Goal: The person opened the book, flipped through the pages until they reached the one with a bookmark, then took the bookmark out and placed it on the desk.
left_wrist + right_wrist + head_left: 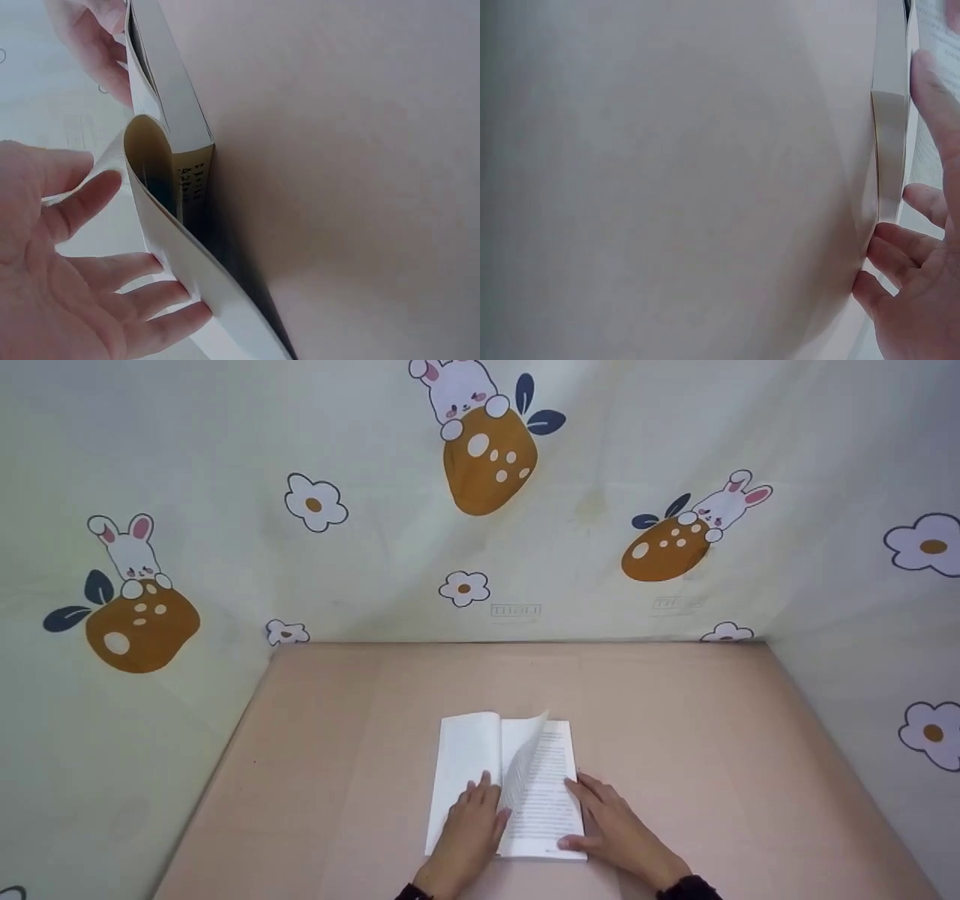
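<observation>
An open book with printed text lies on the table, its left side showing a blank white page. One page stands up from the middle, curving to the right. My left hand rests on the left side with fingers extended; its thumb touches the base of the raised page. In the left wrist view, the left cover side bows away from the spine. My right hand lies along the book's right edge, its thumb on the printed page and its other fingers against the edge, as the right wrist view shows.
The pinkish-beige table spreads around the book. Behind it and on both sides hangs a pale cloth printed with rabbits, brown fruit shapes and flowers. Dark sleeve cuffs show at my wrists.
</observation>
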Demonstrator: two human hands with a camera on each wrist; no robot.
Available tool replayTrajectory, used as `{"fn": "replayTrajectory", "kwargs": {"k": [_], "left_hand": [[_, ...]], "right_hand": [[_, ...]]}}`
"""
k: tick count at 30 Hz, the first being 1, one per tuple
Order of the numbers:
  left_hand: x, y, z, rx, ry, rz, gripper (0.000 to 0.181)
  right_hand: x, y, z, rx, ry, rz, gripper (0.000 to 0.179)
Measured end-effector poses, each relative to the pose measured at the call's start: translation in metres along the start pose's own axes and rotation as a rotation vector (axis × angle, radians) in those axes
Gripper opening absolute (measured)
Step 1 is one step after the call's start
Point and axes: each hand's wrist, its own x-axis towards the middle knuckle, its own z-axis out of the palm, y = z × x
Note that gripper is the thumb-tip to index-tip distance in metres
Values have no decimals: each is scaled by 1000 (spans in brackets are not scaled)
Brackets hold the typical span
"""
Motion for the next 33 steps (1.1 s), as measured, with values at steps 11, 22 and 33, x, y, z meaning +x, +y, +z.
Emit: {"fn": "replayTrajectory", "kwargs": {"k": [11,22,33], "left_hand": [[-3,-13,-8,-329,61,-149,57],[-13,-27,-9,-304,104,-237,46],[-18,-32,-3,-28,169,-296,46]], "right_hand": [[1,0,1,6,3,1,91],[1,-1,-1,30,-12,29,92],[0,-1,0,29,-24,54,92]]}}
